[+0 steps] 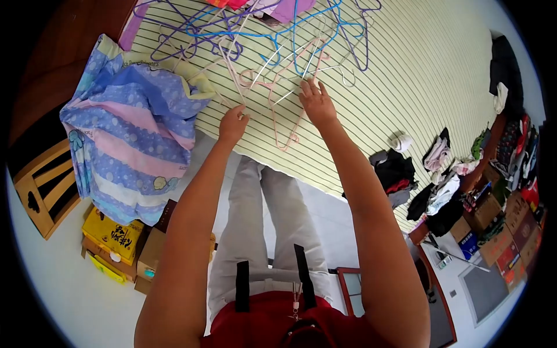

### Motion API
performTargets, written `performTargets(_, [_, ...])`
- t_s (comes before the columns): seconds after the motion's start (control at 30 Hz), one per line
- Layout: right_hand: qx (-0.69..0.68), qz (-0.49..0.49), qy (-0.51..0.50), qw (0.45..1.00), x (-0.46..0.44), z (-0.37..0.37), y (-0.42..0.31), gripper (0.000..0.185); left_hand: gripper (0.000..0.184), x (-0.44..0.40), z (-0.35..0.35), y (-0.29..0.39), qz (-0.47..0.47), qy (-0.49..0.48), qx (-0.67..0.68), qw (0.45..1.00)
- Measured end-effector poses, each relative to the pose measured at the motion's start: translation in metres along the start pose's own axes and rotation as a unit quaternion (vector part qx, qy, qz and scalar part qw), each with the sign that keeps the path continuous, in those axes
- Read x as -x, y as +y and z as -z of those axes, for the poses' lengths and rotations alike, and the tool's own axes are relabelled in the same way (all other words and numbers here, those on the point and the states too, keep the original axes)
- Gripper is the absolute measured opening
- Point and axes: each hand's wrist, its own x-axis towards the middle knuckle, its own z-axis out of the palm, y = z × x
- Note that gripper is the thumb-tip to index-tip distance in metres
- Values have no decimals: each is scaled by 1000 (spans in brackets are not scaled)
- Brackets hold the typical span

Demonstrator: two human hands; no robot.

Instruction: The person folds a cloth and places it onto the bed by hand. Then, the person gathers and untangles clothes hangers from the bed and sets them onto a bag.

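Observation:
On a striped bed cover [371, 116] lies a tangle of hangers at the top, among them purple hangers [232, 35], a blue hanger [294, 46] and a pink hanger [274, 116]. My left hand [233, 124] is at the lower end of a pale hanger [228, 69], fingers pinched together on it. Over the hangers' right side, my right hand [318, 103] has its fingers spread, close to the pink and white hangers; whether it touches them is unclear. Left of my left hand lies blue and pink patterned bedding [133, 127], draped over the bed's edge.
A wooden chair [49, 188] and a yellow box [113, 232] stand at the left. Dark clothes [394, 171] and more garments [444, 194] lie along the bed's right edge. Cardboard boxes [499, 246] are at the far right.

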Motion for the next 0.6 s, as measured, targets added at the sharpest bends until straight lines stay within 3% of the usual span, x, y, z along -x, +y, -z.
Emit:
performTargets(0.13, [4,4,-106,994,-3,-12,2,24,41,-1,10,2,-69,106,-28,992])
performTargets(0.17, [16,14,-51,998,3,-16,6,21,44,-4,12,4,-98,119,-27,988])
performTargets(0.23, [15,21,-52,998,14,-21,10,18,51,-11,13,6,-150,145,-21,978])
performTargets(0.33, [-5,32,-42,999,28,-35,11,14,67,-16,13,18,-68,26,27,997])
performTargets(0.37, [-8,26,-43,999,34,-40,11,14,77,-22,4,14,-50,3,99,994])
performTargets(0.47, [14,24,-46,999,48,-52,6,13,81,-14,0,45,17,2,341,940])
performTargets(0.6, [39,63,-58,996,66,-64,-1,11,83,-15,-11,54,88,-64,390,915])
